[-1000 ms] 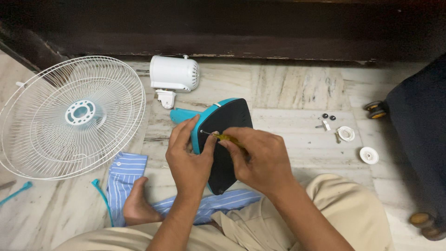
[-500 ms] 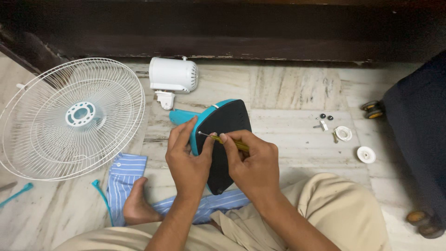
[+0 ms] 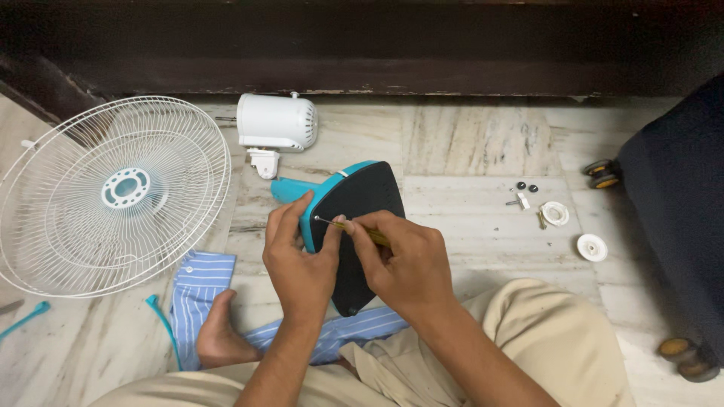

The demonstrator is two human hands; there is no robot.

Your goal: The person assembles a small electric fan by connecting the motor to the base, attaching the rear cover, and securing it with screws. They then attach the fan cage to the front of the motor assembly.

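Centrally, hands (image 3: 354, 260) — fan base (image 3: 360, 200), screwdriver (image 3: 354, 228)

Screwdriver (image 3: 354, 227) handle hidden in right hand (image 3: 400, 267) — small floor parts (image 3: 528, 197) unclear.

Place: a home, down at floor level | Floor: veined marble slabs (image 3: 483, 143) | Behind: dark wooden furniture base (image 3: 362, 53) | Strewn about: white fan grille (image 3: 113, 196), white motor housing (image 3: 275, 122), striped blue shirt (image 3: 197, 283) | Right: dark wheeled suitcase (image 3: 671, 196)
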